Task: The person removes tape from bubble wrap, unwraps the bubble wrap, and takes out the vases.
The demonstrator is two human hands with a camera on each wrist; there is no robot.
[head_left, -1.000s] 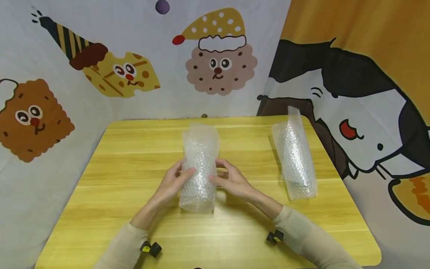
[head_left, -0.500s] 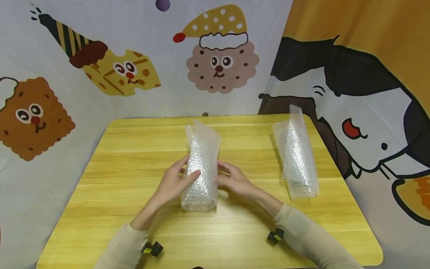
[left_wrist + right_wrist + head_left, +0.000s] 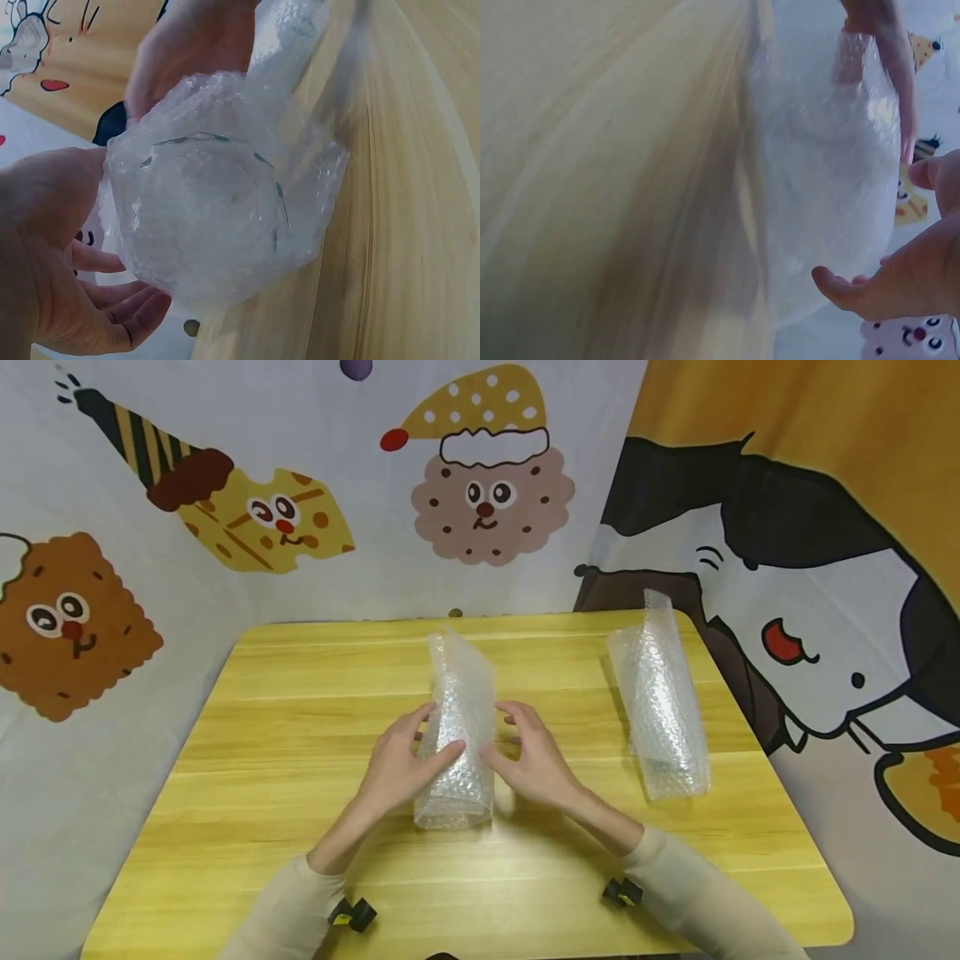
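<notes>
One bubble-wrap bundle (image 3: 455, 797) lay mid-worktop (image 3: 300, 693), the left hand (image 3: 395, 766) curled round one side, the right hand (image 3: 542, 768) spread loosely by the other. Probably light, slippery, soft-skinned, perhaps fragile inside, it seemed best held gently mid-length.

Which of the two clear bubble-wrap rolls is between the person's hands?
The clear plastic bubble-wrap roll nearer the middle of the yellow wood-grain table: the left hand and right hand flank it. The other clear roll lies farther right, untouched.
</notes>
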